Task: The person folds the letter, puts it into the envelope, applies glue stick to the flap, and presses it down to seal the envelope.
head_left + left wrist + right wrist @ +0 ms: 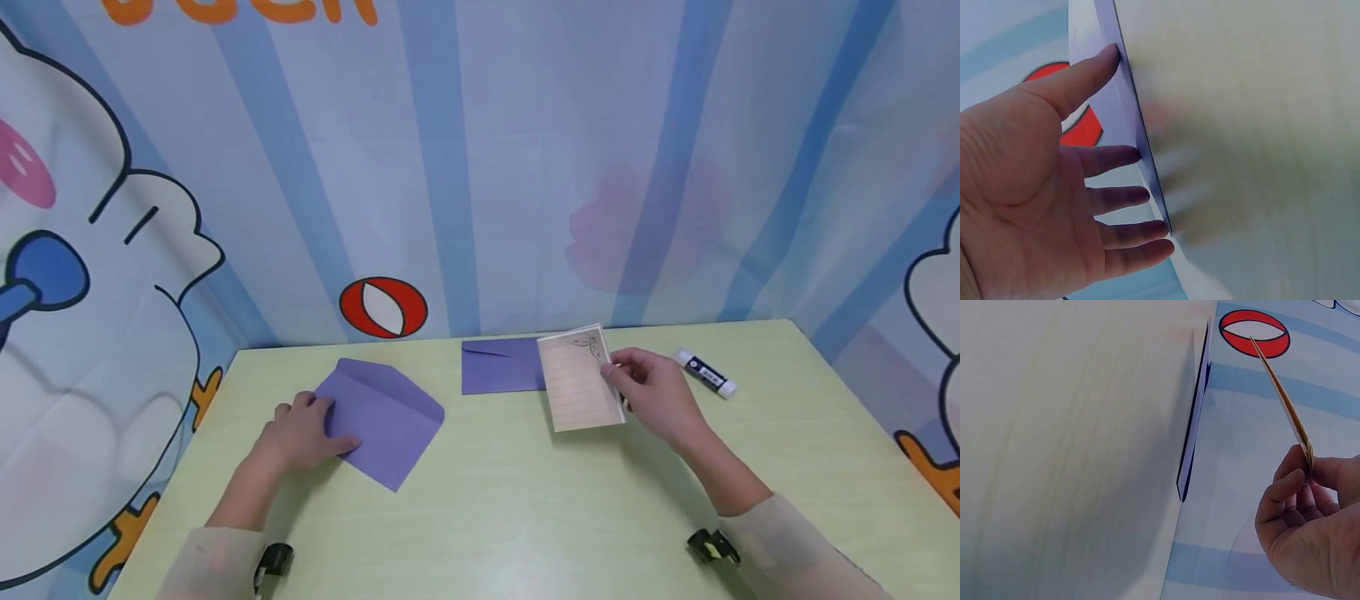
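On the left of the table my left hand [300, 433] touches the edge of a purple envelope [386, 425], whose flap is folded out. In the left wrist view its fingers and thumb are fairly straight along the envelope's edge [1124, 94]. My right hand [656, 392] pinches a cream lined sheet of letter paper [581, 387] with a dark scroll ornament in one corner; a second edge shows behind it. Seen edge-on in the right wrist view, the letter paper [1285, 403] is raised above the table. It partly overlaps another purple envelope [498, 367] in the head view.
A glue stick [707, 373] lies to the right of my right hand. The pale table [480, 517] ends at a blue-striped backdrop [510, 167] printed with cartoon figures. Black wrist mounts [712, 547] stick out at both sleeves.
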Tool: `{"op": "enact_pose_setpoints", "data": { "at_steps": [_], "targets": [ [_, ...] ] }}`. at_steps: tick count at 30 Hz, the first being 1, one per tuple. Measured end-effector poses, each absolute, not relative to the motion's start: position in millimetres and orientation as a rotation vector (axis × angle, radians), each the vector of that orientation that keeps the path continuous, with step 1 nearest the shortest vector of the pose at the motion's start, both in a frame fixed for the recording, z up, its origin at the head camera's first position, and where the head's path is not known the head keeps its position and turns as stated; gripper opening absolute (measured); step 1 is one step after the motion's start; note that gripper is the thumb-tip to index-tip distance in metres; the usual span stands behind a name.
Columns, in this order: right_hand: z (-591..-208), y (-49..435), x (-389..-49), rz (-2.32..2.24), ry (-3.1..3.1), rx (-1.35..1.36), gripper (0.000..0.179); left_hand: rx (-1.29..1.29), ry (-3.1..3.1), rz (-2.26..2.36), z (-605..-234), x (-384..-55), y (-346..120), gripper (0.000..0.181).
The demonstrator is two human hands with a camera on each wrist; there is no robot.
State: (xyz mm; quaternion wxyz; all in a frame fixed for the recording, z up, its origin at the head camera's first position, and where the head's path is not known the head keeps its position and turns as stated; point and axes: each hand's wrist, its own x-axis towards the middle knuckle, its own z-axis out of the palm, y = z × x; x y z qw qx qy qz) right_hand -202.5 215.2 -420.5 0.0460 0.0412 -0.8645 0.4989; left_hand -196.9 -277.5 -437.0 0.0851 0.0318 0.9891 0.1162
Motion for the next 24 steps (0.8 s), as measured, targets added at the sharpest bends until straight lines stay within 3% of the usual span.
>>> {"op": "enact_pose_setpoints", "data": {
  "at_steps": [9, 24],
  "targets": [
    [-421, 215, -201, 1.518, -2.644, 0.126, 0.028, 0.144, 2.946, 0.372, -436, -187, -264, 0.095],
    [-423, 213, -200, 1.538, -2.644, 0.117, 0.027, -0.090, 2.916, 0.432, -434, -202, -267, 0.119]
  ]
}}
